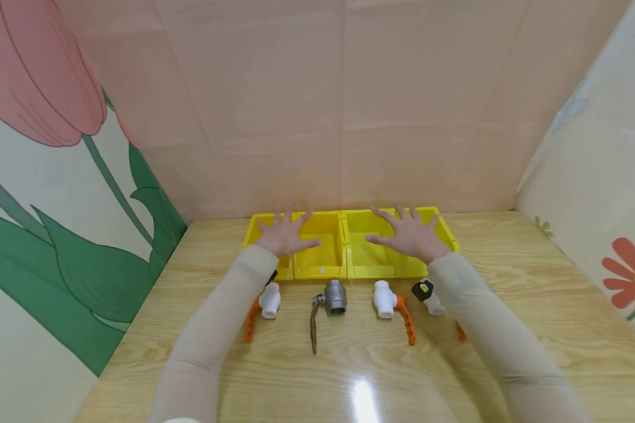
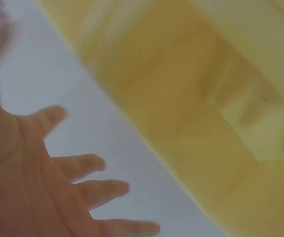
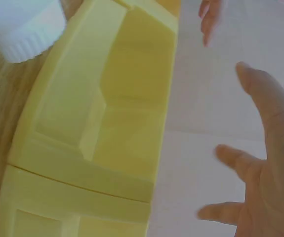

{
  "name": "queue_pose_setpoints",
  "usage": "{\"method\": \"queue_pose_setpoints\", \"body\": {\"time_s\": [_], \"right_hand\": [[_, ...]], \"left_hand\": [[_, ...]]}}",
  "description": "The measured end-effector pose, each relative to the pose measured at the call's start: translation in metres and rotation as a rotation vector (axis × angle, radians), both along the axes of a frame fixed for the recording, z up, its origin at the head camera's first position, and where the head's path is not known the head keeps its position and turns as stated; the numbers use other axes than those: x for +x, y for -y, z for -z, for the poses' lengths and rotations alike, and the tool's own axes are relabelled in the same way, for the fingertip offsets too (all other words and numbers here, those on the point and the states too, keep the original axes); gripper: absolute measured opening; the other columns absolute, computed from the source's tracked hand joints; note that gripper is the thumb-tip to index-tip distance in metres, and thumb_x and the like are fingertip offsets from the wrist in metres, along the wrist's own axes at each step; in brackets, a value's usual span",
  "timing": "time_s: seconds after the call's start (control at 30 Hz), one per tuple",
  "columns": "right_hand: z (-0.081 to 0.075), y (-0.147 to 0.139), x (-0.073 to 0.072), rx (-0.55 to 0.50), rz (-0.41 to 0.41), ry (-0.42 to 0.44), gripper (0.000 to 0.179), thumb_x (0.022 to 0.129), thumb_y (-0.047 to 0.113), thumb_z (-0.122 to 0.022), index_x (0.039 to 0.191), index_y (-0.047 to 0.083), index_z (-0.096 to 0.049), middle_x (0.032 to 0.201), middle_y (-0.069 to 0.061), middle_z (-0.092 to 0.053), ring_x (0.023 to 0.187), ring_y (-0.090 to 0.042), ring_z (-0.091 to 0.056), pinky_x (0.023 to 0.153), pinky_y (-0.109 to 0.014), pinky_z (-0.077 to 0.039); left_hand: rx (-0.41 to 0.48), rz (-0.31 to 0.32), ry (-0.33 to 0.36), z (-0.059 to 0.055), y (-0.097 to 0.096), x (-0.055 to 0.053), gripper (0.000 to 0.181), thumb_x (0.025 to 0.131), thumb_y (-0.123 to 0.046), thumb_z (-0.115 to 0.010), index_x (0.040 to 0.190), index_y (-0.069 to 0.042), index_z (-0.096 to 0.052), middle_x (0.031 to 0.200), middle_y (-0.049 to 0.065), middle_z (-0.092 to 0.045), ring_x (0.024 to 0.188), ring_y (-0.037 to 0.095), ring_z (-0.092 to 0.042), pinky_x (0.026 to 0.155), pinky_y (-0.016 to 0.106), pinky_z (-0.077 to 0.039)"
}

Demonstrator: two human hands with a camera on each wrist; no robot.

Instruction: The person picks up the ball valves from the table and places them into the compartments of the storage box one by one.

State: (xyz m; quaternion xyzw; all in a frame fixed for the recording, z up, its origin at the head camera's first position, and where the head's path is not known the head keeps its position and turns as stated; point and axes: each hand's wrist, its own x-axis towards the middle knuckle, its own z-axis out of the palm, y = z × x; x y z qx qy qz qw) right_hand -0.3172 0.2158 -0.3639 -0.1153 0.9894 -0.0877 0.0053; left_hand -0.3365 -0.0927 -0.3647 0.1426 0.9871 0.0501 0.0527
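My left hand [image 1: 284,236] hovers with fingers spread over the left yellow bins [image 1: 320,272], holding nothing. Fingers splayed as well, my right hand [image 1: 411,236] hangs over the right yellow bins [image 1: 373,270], also without anything in it. In front of the bins lies a metal ball valve [image 1: 336,296] with a long lever. A white ball valve [image 1: 269,301] with an orange handle lies to its left, and another white ball valve [image 1: 384,299] with an orange handle to its right. Near my right sleeve is a white fitting [image 1: 434,305] with a black and yellow part.
An orange handle [image 1: 461,331] shows partly from behind my right sleeve [image 1: 476,305]. The bins stand in a row on the wooden table [image 1: 275,382], close to the pink back cloth [image 1: 344,117]. Printed walls flank the table on both sides.
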Motion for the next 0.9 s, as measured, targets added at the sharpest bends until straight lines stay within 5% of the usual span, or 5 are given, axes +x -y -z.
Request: {"method": "queue_pose_setpoints", "body": {"time_s": [0.1,0.23,0.4,0.63,0.9], "right_hand": [[-0.004,0.000,-0.001,0.002,-0.017,0.014,0.084,0.086,0.078,-0.040,0.151,0.026,-0.034,0.155,-0.021,-0.030,0.133,-0.048,-0.039,0.100,-0.078,-0.022],[-0.010,-0.001,-0.002,-0.022,-0.023,0.018,0.063,0.094,0.057,-0.051,0.140,0.014,-0.050,0.137,-0.021,-0.054,0.105,-0.035,-0.064,0.077,-0.051,-0.054],[-0.014,-0.002,-0.004,-0.057,-0.017,-0.013,0.043,0.096,0.037,-0.058,0.128,0.008,-0.057,0.117,-0.021,-0.065,0.093,-0.030,-0.067,0.071,-0.041,-0.055],[-0.016,-0.006,-0.003,-0.080,-0.004,-0.047,0.037,0.097,0.032,-0.057,0.124,0.007,-0.059,0.108,-0.018,-0.068,0.081,-0.025,-0.067,0.063,-0.037,-0.054],[-0.015,-0.009,-0.003,-0.084,0.004,-0.045,0.034,0.097,0.031,-0.057,0.122,0.009,-0.059,0.107,-0.018,-0.068,0.077,-0.024,-0.066,0.060,-0.035,-0.053]], "left_hand": [[0.015,0.003,-0.002,-0.009,0.000,-0.001,0.072,0.092,-0.062,-0.050,0.153,-0.030,-0.027,0.160,0.010,-0.021,0.144,0.037,-0.028,0.108,0.068,-0.025],[0.044,0.010,-0.010,-0.021,0.001,-0.003,0.058,0.095,-0.047,-0.057,0.144,-0.017,-0.047,0.144,0.006,-0.050,0.121,0.029,-0.056,0.096,0.051,-0.048],[0.081,-0.013,0.020,-0.031,0.003,-0.004,0.054,0.095,-0.043,-0.058,0.138,-0.011,-0.053,0.137,0.007,-0.056,0.117,0.027,-0.059,0.090,0.044,-0.052],[0.079,-0.020,0.028,-0.033,0.004,-0.001,0.037,0.093,-0.040,-0.062,0.114,-0.009,-0.065,0.111,0.006,-0.066,0.090,0.021,-0.063,0.078,0.040,-0.054],[0.099,-0.002,0.105,-0.028,0.007,0.003,0.028,0.092,-0.038,-0.062,0.087,-0.011,-0.062,0.074,0.000,-0.054,0.064,0.015,-0.046,0.060,0.031,-0.040]]}}
